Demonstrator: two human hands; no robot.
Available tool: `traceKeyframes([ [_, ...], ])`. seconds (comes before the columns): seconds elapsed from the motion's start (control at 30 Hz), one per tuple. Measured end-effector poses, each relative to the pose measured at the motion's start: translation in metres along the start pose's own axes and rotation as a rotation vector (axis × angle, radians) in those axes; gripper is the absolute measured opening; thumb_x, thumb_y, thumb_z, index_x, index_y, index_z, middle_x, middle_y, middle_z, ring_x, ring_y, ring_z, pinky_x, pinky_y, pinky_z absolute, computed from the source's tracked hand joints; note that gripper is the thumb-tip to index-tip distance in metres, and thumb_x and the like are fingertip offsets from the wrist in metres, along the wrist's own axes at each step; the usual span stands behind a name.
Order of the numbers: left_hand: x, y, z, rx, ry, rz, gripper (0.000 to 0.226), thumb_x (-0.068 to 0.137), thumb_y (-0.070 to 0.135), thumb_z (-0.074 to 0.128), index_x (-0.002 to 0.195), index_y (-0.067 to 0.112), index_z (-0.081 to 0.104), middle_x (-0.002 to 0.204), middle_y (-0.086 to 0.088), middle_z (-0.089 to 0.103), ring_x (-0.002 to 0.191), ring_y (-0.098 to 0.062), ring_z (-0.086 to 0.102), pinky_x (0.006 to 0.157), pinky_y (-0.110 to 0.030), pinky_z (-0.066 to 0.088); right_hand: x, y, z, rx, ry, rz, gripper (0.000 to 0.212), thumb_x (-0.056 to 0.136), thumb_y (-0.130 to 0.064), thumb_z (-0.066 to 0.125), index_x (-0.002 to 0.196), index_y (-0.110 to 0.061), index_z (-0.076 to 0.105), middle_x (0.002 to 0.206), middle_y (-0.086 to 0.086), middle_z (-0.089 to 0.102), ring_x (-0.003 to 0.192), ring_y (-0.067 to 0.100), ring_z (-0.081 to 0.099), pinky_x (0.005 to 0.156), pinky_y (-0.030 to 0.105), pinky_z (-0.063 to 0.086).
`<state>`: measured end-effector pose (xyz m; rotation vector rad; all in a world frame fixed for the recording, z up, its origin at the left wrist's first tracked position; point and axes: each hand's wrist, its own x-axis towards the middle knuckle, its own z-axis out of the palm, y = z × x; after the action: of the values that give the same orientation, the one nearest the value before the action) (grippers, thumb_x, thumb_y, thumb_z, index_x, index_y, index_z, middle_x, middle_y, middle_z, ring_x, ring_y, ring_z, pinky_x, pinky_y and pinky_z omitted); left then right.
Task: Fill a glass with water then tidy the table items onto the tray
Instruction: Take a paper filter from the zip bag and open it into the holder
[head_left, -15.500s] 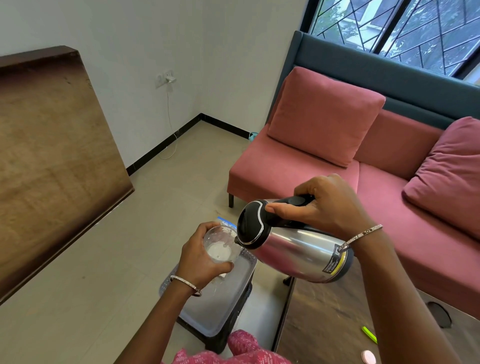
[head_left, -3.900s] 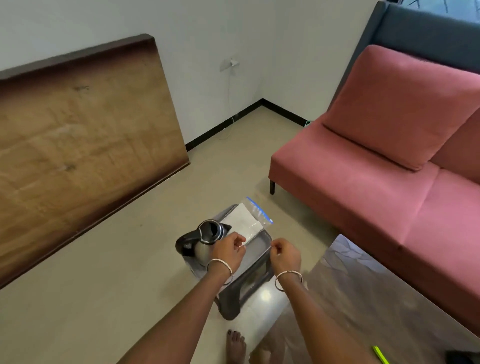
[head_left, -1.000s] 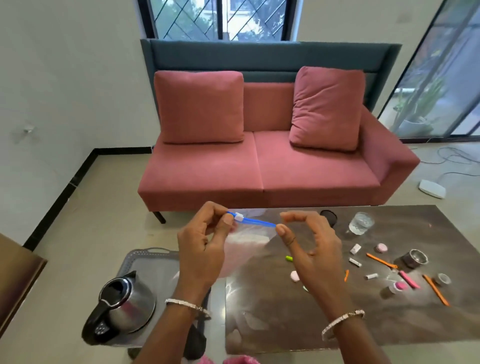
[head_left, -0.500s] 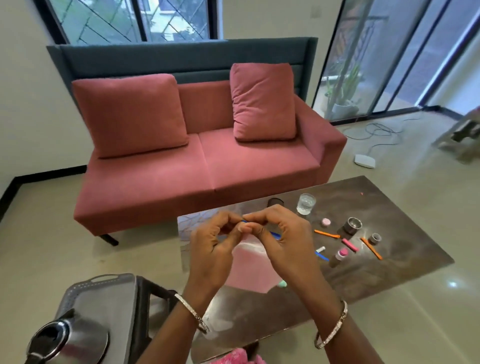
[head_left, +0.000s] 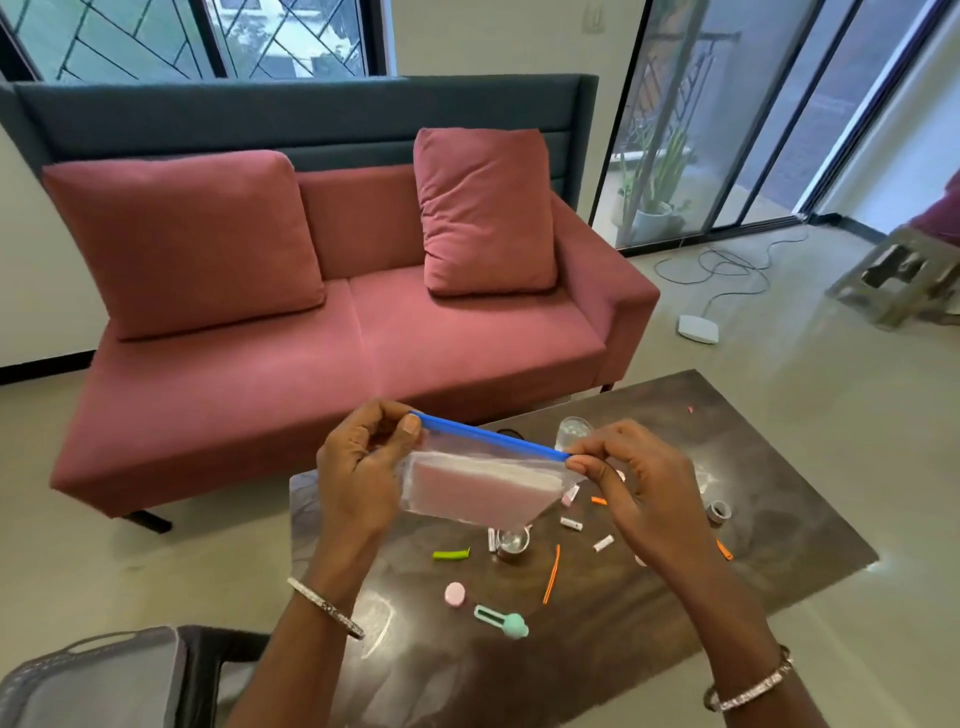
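I hold a clear zip bag (head_left: 478, 488) with a blue zip strip in the air above the dark table (head_left: 753, 525). My left hand (head_left: 358, 467) pinches the strip's left end and my right hand (head_left: 628, 478) pinches its right end. A glass of water (head_left: 574, 431) stands on the table behind the bag, partly hidden. Small items lie scattered on the table: a green stick (head_left: 451, 554), a pink cap (head_left: 454, 593), a teal tool (head_left: 501, 619), an orange stick (head_left: 551, 571), a metal cup (head_left: 511, 540). The grey tray (head_left: 93, 675) sits at the bottom left.
A red sofa (head_left: 332, 332) with two cushions stands behind the table. Cables and a white box (head_left: 697, 328) lie on the floor at the right, near a grey stool (head_left: 898, 280). Glass doors are at the back right.
My hands have drawn apart along the blue strip, stretching the bag's top wide. The view has swung right, so the kettle on the tray is out of sight.
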<state>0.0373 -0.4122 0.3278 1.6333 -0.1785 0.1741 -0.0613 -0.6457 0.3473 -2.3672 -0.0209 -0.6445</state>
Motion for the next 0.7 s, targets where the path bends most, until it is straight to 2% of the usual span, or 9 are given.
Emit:
traceKeyframes([
  [0.17, 0.036, -0.003, 0.042, -0.048, -0.059, -0.056, 0.01, 0.081, 0.027, 0.065, 0.077, 0.018, 0.069, 0.072, -0.006, 0.07, 0.067, -0.018, 0.06, 0.071, -0.046, 0.053, 0.037, 0.032, -0.019, -0.036, -0.019, 0.03, 0.014, 0.086, -0.005, 0.072, 0.088, -0.018, 0.075, 0.085, -0.006, 0.065, 0.081, 0.004, 0.059, 0.074, 0.008, 0.041],
  [0.27, 0.055, -0.005, 0.06, -0.112, -0.115, -0.115, 0.014, 0.081, 0.03, 0.065, 0.081, 0.017, 0.068, 0.076, -0.01, 0.07, 0.07, -0.023, 0.061, 0.075, -0.055, 0.054, 0.053, 0.049, -0.022, -0.065, -0.063, 0.048, 0.019, 0.09, -0.009, 0.068, 0.102, -0.022, 0.076, 0.087, -0.006, 0.059, 0.084, 0.006, 0.056, 0.075, 0.016, 0.042],
  [0.37, 0.063, -0.004, 0.077, -0.128, -0.13, -0.116, 0.012, 0.081, 0.031, 0.065, 0.081, 0.019, 0.067, 0.077, -0.009, 0.068, 0.071, -0.022, 0.058, 0.07, -0.048, 0.048, 0.064, 0.056, -0.017, -0.098, -0.09, 0.059, 0.022, 0.089, -0.014, 0.069, 0.106, -0.026, 0.075, 0.085, -0.008, 0.053, 0.085, 0.009, 0.053, 0.076, 0.027, 0.045],
  [0.47, 0.06, -0.005, 0.096, -0.09, -0.141, -0.087, 0.01, 0.084, 0.03, 0.063, 0.082, 0.021, 0.067, 0.075, -0.001, 0.067, 0.072, -0.018, 0.055, 0.072, -0.039, 0.042, 0.074, 0.061, -0.006, -0.079, -0.147, 0.077, 0.017, 0.09, -0.024, 0.069, 0.106, -0.026, 0.075, 0.089, -0.008, 0.056, 0.09, 0.012, 0.054, 0.081, 0.039, 0.048],
  [0.57, 0.054, -0.005, 0.111, -0.044, -0.15, -0.051, 0.013, 0.086, 0.029, 0.061, 0.086, 0.019, 0.067, 0.078, 0.002, 0.065, 0.073, -0.015, 0.053, 0.071, -0.037, 0.04, 0.086, 0.068, 0.0, -0.054, -0.213, 0.065, 0.016, 0.09, -0.025, 0.068, 0.105, -0.027, 0.074, 0.094, -0.008, 0.061, 0.095, 0.015, 0.057, 0.083, 0.044, 0.048],
  [0.7, 0.045, 0.006, 0.126, 0.057, -0.054, -0.015, 0.009, 0.09, 0.028, 0.06, 0.089, 0.023, 0.068, 0.084, 0.008, 0.068, 0.078, -0.011, 0.058, 0.075, -0.035, 0.044, 0.1, 0.082, -0.003, -0.038, -0.27, 0.041, 0.011, 0.086, -0.021, 0.072, 0.094, -0.025, 0.077, 0.086, -0.007, 0.069, 0.086, 0.017, 0.063, 0.079, 0.044, 0.049],
])
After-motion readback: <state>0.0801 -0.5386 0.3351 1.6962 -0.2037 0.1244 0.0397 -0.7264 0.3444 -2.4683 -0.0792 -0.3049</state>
